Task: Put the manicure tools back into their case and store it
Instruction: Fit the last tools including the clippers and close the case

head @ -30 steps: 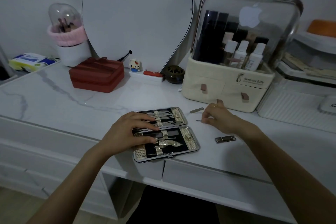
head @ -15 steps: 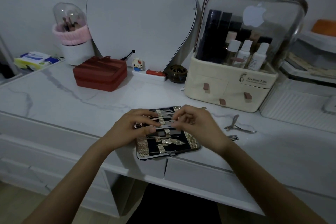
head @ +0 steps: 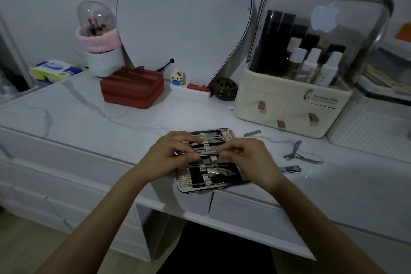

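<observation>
The manicure case (head: 195, 182) lies open and flat near the front edge of the marble vanity top, with several metal tools under gold straps on black lining. My left hand (head: 171, 153) rests on the case's left side, fingers pressing on the middle. My right hand (head: 246, 158) pinches a thin metal tool (head: 211, 151) lying across the case's middle. Loose on the top to the right lie a small nail file (head: 252, 133), cuticle nippers (head: 299, 154) and nail clippers (head: 290, 169).
A cream cosmetic organiser (head: 289, 104) with a clear lid and small drawers stands at the back right. A red zip box (head: 133, 88), a figurine (head: 177, 76), a dark round pot (head: 224, 88), a brush holder (head: 101, 51) and a mirror (head: 182, 11) line the back. Drawers sit below the top.
My right hand left the table beside the clippers and came over the case with a thin tool; it now holds it across the middle. The nippers have come into view.
</observation>
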